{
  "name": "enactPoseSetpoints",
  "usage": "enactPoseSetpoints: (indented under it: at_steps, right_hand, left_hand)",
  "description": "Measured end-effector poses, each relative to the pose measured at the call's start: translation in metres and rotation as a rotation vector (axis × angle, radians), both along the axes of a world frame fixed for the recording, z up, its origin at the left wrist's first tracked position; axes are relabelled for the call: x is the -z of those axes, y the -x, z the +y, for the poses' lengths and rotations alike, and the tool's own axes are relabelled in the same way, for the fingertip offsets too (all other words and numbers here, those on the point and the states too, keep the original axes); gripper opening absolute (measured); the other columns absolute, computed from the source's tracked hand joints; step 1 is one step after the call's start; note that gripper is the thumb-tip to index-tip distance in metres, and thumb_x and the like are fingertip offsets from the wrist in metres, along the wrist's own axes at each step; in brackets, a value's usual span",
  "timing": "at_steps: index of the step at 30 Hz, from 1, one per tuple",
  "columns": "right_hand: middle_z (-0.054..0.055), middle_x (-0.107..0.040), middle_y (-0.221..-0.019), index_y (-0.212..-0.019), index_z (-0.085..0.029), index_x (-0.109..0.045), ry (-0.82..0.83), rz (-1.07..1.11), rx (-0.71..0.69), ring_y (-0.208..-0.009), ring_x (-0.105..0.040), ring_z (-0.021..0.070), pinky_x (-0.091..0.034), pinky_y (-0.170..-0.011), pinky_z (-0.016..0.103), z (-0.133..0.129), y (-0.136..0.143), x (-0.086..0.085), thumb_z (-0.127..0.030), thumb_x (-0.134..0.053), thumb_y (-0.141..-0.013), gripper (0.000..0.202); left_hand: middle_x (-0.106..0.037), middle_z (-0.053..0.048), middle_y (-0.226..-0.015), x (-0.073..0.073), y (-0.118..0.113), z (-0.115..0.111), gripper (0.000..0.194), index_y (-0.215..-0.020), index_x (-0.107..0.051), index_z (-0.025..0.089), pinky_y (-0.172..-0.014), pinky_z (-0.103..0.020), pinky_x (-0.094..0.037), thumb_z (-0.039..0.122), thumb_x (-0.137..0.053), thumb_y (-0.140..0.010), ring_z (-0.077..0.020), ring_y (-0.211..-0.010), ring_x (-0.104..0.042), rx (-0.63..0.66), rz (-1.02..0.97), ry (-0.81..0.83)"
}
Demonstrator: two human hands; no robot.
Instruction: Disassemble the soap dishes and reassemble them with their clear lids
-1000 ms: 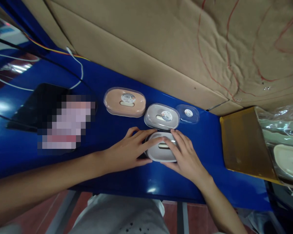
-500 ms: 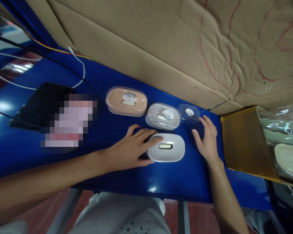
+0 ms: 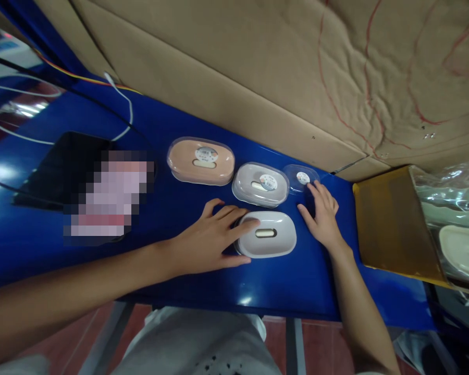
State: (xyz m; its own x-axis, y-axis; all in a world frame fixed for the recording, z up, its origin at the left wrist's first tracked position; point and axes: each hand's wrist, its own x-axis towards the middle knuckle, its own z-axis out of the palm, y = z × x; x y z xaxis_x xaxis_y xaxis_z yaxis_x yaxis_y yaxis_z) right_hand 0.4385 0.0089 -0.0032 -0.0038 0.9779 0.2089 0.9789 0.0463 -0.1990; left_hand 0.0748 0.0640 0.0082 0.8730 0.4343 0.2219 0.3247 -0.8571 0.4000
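Note:
My left hand [image 3: 209,237] grips the left end of a pale grey oval soap dish [image 3: 283,239], with its index finger lying over the rim and its thumb along the near side. The dish has a slot in its middle. My right hand [image 3: 323,212] is open, fingers spread, their tips at the near edge of a clear plastic lid [image 3: 293,182] with a round label. Just behind the held dish sits another pale grey soap dish [image 3: 245,187] under a clear lid. A peach soap dish [image 3: 180,160], also lidded and labelled, lies farther left.
A cardboard box [image 3: 394,224] on the right holds pale dishes in clear plastic wrap. Brown cardboard [image 3: 219,67] walls the back of the blue table [image 3: 203,291]. To the left are a dark flat object [image 3: 50,172], a pixelated item [image 3: 109,198] and a white cable [image 3: 131,107].
My right hand has shifted left and slightly up, bringing its fingertips to the clear lid. My left hand stays on the pale grey soap dish.

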Motion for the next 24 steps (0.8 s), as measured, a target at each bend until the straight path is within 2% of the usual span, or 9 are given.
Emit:
enactPoseSetpoints:
  at_steps: [3,6,12,14,16,18,20,22,24]
  right_hand:
    - [0.018,-0.056,-0.158,-0.157,-0.028,-0.051,-0.044,-0.026,0.012,-0.15,-0.049,0.0384,-0.032,-0.123,0.062,-0.003,0.0,-0.005,-0.057,-0.056,-0.107,0.058]
    - [0.016,-0.063,-0.145,-0.154,-0.028,-0.053,-0.103,-0.028,-0.001,-0.143,-0.055,0.039,-0.034,-0.121,0.062,-0.006,-0.001,-0.009,-0.06,-0.066,-0.102,0.063]
    - [0.022,-0.034,-0.175,-0.169,-0.03,-0.032,-0.044,0.004,-0.013,-0.162,-0.035,0.0441,-0.031,-0.123,0.07,-0.006,-0.005,-0.004,-0.066,-0.066,-0.1,0.085]
    - [0.021,-0.038,-0.173,-0.167,-0.03,-0.037,-0.069,0.016,-0.023,-0.16,-0.039,0.044,-0.033,-0.123,0.071,-0.009,-0.001,-0.009,-0.061,-0.067,-0.102,0.079]
    - [0.018,-0.053,-0.163,-0.159,-0.032,-0.052,-0.154,0.046,-0.047,-0.152,-0.05,0.0412,-0.038,-0.122,0.067,-0.016,0.008,-0.022,-0.052,-0.07,-0.103,0.062]
    - [0.013,-0.064,-0.15,-0.148,-0.034,-0.063,-0.174,0.118,-0.121,-0.142,-0.06,0.0364,-0.046,-0.12,0.06,-0.027,0.022,-0.04,-0.045,-0.071,-0.103,0.048]
    - [0.012,-0.062,-0.154,-0.152,-0.035,-0.06,-0.039,0.197,-0.27,-0.141,-0.061,0.0347,-0.051,-0.117,0.055,-0.038,0.039,-0.054,-0.048,-0.075,-0.1,0.056]
    - [0.013,-0.05,-0.168,-0.16,-0.034,-0.053,0.109,0.17,-0.414,-0.152,-0.052,0.0372,-0.05,-0.12,0.058,-0.047,0.056,-0.06,-0.056,-0.079,-0.096,0.073]
    - [0.012,-0.035,-0.179,-0.166,-0.035,-0.046,0.192,0.075,-0.507,-0.162,-0.039,0.0388,-0.043,-0.125,0.063,-0.05,0.072,-0.056,-0.054,-0.078,-0.097,0.078]
  left_hand:
    - [-0.065,-0.018,-0.146,-0.001,0.0,-0.001,0.064,-0.151,-0.057,0.025,-0.115,-0.061,-0.035,0.052,-0.078,-0.097,-0.0395,-0.131,-0.061,-0.002,0.006,-0.011]
    - [-0.065,-0.018,-0.145,-0.001,0.0,0.0,0.062,-0.151,-0.058,0.026,-0.114,-0.061,-0.037,0.053,-0.077,-0.098,-0.0394,-0.13,-0.062,0.008,0.005,-0.033]
    - [-0.063,-0.02,-0.149,-0.003,0.001,-0.001,0.056,-0.149,-0.061,0.027,-0.115,-0.063,-0.037,0.053,-0.073,-0.101,-0.0398,-0.131,-0.062,0.02,0.024,-0.065]
    - [-0.063,-0.02,-0.148,-0.004,0.002,-0.001,0.056,-0.15,-0.061,0.028,-0.115,-0.063,-0.038,0.052,-0.072,-0.101,-0.0399,-0.131,-0.062,0.021,0.022,-0.057]
    - [-0.063,-0.02,-0.148,-0.004,0.002,-0.002,0.057,-0.151,-0.061,0.028,-0.114,-0.063,-0.038,0.052,-0.072,-0.1,-0.0404,-0.131,-0.062,0.018,0.019,-0.049]
    - [-0.06,-0.02,-0.152,-0.003,0.002,-0.002,0.058,-0.151,-0.061,0.027,-0.115,-0.064,-0.038,0.051,-0.074,-0.099,-0.0413,-0.133,-0.062,0.015,0.018,-0.049]
    - [-0.056,-0.021,-0.158,-0.003,0.002,-0.002,0.061,-0.15,-0.062,0.027,-0.116,-0.065,-0.037,0.05,-0.078,-0.096,-0.0424,-0.134,-0.06,0.011,0.019,-0.055]
    - [-0.054,-0.02,-0.162,-0.002,0.002,-0.002,0.064,-0.151,-0.061,0.027,-0.117,-0.067,-0.035,0.048,-0.081,-0.095,-0.0427,-0.135,-0.06,0.012,0.023,-0.06]
    - [-0.054,-0.02,-0.162,-0.001,0.002,-0.001,0.065,-0.152,-0.06,0.027,-0.118,-0.068,-0.035,0.047,-0.081,-0.095,-0.0422,-0.136,-0.06,0.018,0.025,-0.064]
